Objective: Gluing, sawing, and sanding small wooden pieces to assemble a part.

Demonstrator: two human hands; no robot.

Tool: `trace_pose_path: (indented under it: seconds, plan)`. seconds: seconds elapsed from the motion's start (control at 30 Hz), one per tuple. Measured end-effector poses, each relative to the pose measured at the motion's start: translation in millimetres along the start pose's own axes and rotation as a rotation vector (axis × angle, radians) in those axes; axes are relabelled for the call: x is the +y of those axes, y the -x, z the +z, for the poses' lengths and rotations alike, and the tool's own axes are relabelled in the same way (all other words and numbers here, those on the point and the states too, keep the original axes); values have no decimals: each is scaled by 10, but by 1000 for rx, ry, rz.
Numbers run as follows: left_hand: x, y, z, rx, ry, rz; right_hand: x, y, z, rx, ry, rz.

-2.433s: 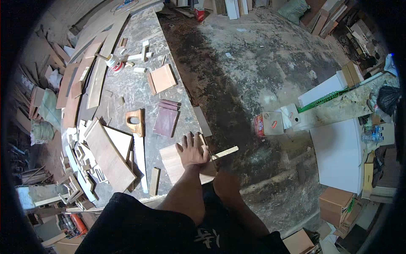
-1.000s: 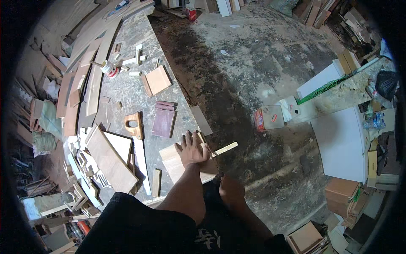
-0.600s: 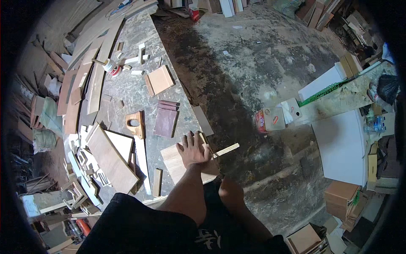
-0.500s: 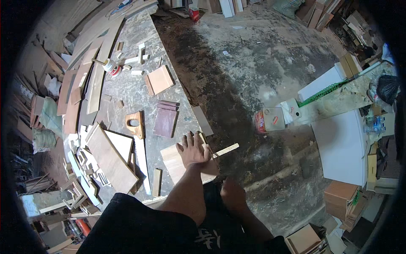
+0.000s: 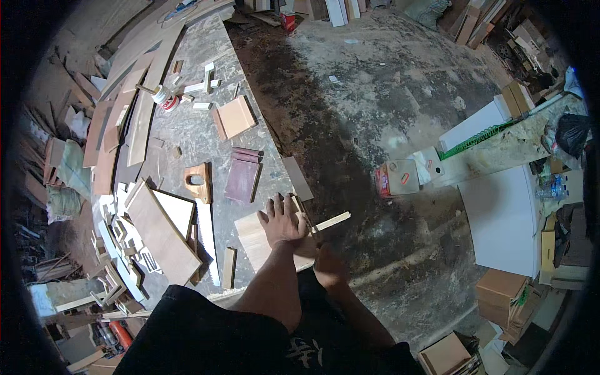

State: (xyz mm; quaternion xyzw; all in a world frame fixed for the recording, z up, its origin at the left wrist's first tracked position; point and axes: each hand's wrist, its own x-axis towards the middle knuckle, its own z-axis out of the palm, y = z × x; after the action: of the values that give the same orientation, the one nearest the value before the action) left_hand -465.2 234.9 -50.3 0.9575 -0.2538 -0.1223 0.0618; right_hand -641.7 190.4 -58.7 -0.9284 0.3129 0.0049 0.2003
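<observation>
Pressing down flat, the left hand [image 5: 282, 220] lies with its fingers spread wide on a pale wood board [image 5: 256, 237]. The board sits at the near edge of the long grey workbench [image 5: 206, 134], just in front of the person.

The right hand [image 5: 326, 265] is lower, at the bench edge, partly hidden under the left arm. It seems closed around something thin, but I cannot tell for sure what it grips. A thin pale wood stick [image 5: 331, 221] pokes out past the bench edge, just right of the left hand, and touches the board's corner.

A hand saw with a wooden handle [image 5: 201, 206] lies just left of the board, its blade pointing toward the person. Next to the saw handle is a dark red-brown board [image 5: 241, 178]. A small wood block [image 5: 229, 267] lies near the saw's tip. Farther up the bench is an orange-brown square board [image 5: 234, 117], and beyond it a white bottle with a red end [image 5: 164, 98] lying on its side. Many wood scraps are piled along the left side of the bench.

On the dusty floor to the right stands a small cardboard box [image 5: 397, 177], well apart from the hands.
</observation>
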Motion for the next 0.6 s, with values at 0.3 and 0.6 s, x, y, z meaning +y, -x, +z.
trace_pose_path:
  seconds: [0.3, 0.6]
  plan:
    - [-135, 19, -8, 15, -14, -17, 70, 94, 524, -5, -1, -86]
    - [7, -25, 60, 25, 28, 25, -92, 3, -438, -227, -176, 110]
